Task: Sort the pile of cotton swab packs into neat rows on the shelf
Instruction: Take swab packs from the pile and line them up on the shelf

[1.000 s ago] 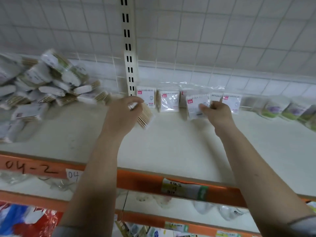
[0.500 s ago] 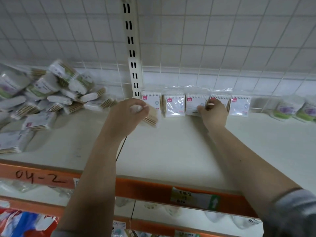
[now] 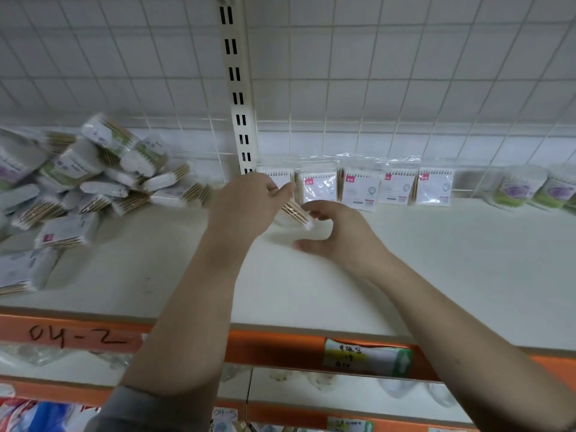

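The right hand (image 3: 336,235) has left the upright row (image 3: 358,190) at the shelf (image 3: 436,260) back and now reaches, fingers spread, toward the swab pack (image 3: 296,213) pinched in the left hand (image 3: 249,204); a handover appears imminent; the pile (image 3: 78,182) remains unsorted.

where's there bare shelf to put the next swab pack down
Bare shelf runs from the standing row of packs forward to the orange edge. Left is crowded by the pile; the left hand holds a pack.
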### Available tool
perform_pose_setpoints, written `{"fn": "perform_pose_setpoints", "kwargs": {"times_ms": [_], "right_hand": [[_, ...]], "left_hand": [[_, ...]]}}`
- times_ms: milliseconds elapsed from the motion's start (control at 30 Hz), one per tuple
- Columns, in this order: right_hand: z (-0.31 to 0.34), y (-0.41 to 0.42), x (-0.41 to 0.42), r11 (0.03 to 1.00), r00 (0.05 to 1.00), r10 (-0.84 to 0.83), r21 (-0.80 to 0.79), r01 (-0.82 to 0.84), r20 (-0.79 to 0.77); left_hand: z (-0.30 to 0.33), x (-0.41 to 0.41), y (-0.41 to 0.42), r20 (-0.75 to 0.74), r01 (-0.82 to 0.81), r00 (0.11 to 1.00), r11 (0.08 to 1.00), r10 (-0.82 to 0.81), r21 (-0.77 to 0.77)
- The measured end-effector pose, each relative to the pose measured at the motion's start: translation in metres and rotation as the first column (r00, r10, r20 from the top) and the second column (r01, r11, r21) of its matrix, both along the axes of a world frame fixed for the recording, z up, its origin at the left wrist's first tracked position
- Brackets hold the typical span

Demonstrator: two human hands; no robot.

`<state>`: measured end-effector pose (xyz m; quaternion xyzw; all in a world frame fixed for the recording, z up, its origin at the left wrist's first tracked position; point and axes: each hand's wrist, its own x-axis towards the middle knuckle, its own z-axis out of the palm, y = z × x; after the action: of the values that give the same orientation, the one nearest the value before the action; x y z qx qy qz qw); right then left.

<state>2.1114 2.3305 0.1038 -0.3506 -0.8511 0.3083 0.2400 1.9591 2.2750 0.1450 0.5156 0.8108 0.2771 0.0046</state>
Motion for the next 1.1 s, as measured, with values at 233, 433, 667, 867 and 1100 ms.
{"fn": "perform_pose_setpoints", "kwargs": {"times_ms": [233,433,667,867,1100], "right_hand": [[-0.005,0.001,0.006,0.976,0.972,-0.211,0.03,0.215,-0.103],[-0.005,0.02,0.036,0.935,0.936,-0.329,-0.178,0.306,-0.121],[-0.007,0.057,0.083,0.837,0.857,-0.491,-0.359,0.413,-0.158],[-0.007,0.091,0.102,0.758,0.777,-0.608,-0.407,0.51,-0.16],[-0.014,0.108,0.1,0.741,0.758,-0.643,-0.34,0.579,-0.11]], "left_hand": [[0.004,0.022,0.012,0.044,0.146,0.988,0.989,-0.145,-0.031],[-0.001,0.014,0.019,0.115,0.136,0.983,0.987,-0.144,0.082],[-0.036,0.022,0.023,0.135,0.138,0.981,0.99,-0.138,0.007],[-0.041,0.038,0.027,0.047,0.118,0.992,0.99,-0.115,-0.072],[-0.054,0.041,0.033,0.059,0.091,0.995,0.984,-0.083,-0.155]]}}
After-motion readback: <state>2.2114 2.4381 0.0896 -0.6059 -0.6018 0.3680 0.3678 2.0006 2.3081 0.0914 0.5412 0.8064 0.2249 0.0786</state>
